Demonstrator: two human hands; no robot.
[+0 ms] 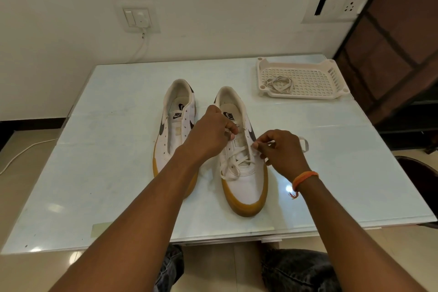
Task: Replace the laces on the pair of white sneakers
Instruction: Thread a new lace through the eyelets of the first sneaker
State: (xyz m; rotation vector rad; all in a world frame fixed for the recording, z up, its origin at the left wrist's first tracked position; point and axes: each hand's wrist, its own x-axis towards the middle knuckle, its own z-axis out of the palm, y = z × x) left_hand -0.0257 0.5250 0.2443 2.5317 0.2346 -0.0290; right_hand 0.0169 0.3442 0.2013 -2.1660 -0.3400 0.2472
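Two white sneakers with gum soles sit side by side on the pale glass surface (118,185), toes toward the person and heels toward the wall. The left sneaker (175,123) has bare eyelets and no lace in it; its toe is hidden behind the person's left forearm. The right sneaker (241,161) is partly laced: a white lace (237,161) crosses the lower eyelets near the toe, while the upper eyelets toward the tongue are unthreaded.

Both hands are over the right sneaker. The left hand (208,133) has its fingers curled, its grip closed on one end of the lace at the eyelets on that side. The right hand (282,149) pinches the other end of the lace between thumb and fingertips at the shoe's far edge; a loop of the lace sticks out past the hand and lies on the surface. An orange thread band (304,179) is tied round the right wrist.

At the back right of the surface stands a white plastic tray (317,83) with a grid bottom, well apart from the shoes. A second lace (278,84) lies bunched in its left end.

On the wall behind are a switch plate (137,18) with a white cable hanging from it, and a socket panel (336,6) further right.
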